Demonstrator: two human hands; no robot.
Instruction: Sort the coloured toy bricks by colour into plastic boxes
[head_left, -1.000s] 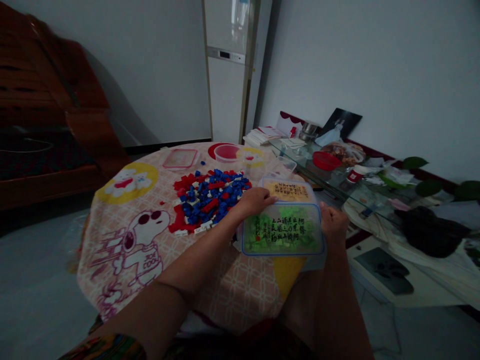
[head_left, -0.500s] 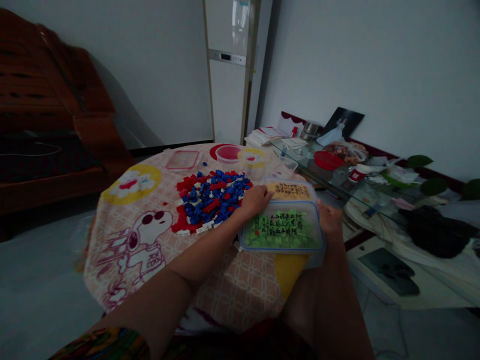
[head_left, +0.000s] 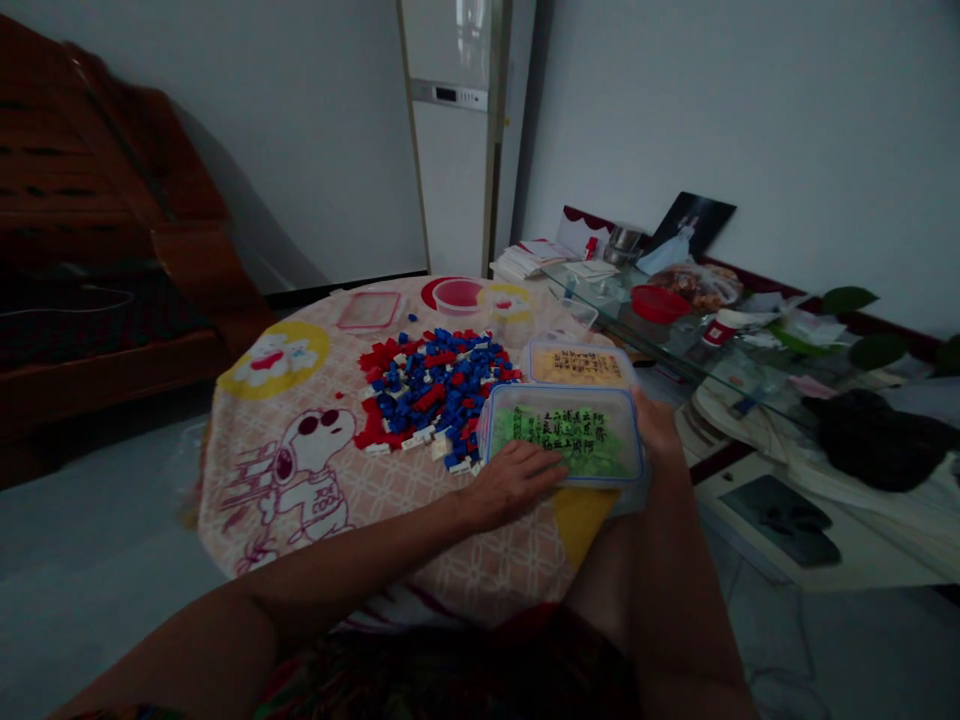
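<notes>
In the head view, my left hand [head_left: 514, 484] lay loosely outstretched on the green box [head_left: 589, 428] beneath it, my right hand [head_left: 657, 425] met its other end, grip unclear, and this apparent pressing step seemed to call for even pressure.

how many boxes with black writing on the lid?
2: a green-looking box, under the left hand, with the right hand at its right edge; a yellow-looking box, just beyond it. Others could be hidden.

Left hand [head_left: 514, 485] palm-down, fingers [head_left: 541, 462] outstretched; right hand [head_left: 657, 424] blurred, partly hidden.
</notes>
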